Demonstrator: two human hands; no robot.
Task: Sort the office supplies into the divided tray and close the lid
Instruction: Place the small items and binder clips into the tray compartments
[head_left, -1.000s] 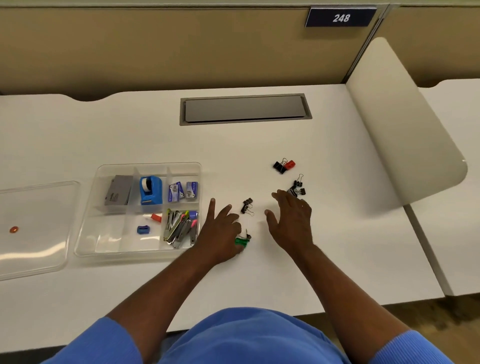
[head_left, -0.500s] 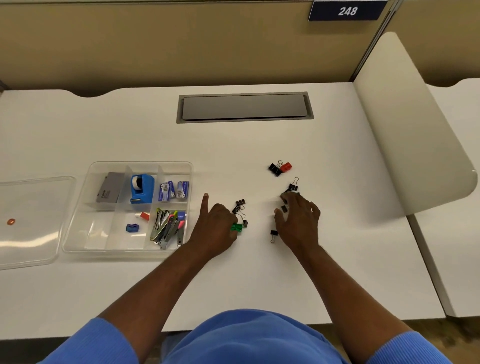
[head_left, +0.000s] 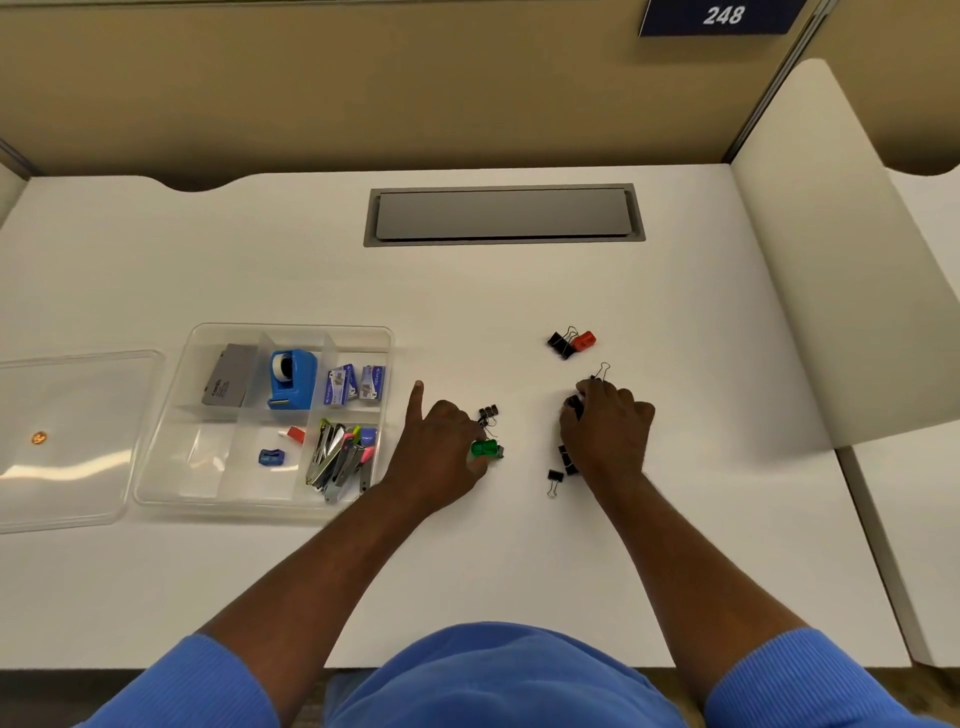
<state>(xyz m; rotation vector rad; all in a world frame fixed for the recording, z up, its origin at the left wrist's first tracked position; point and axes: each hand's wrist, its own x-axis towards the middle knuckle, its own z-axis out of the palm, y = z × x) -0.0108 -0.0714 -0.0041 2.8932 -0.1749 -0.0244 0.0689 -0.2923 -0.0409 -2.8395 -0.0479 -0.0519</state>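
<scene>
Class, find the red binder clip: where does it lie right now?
In the head view, the red binder clip lies on the desk right of centre, against a black clip on its left, just beyond the right hand.

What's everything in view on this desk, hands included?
divided tray: one, clear, desk left
lid: one, clear, far left
grey case: one, grey, tray back left
tape dispenser: one, blue, tray back middle
staple boxes: two, blue, tray back right
sharpener: one, blue, tray front middle
metal tools: several, silver, tray front right
black binder clips: several, black, desk near grips
red binder clip: one, red, desk
green binder clip: one, green, left grip
left grip: pinches green binder clip
right grip: curled on black binder clips
</scene>
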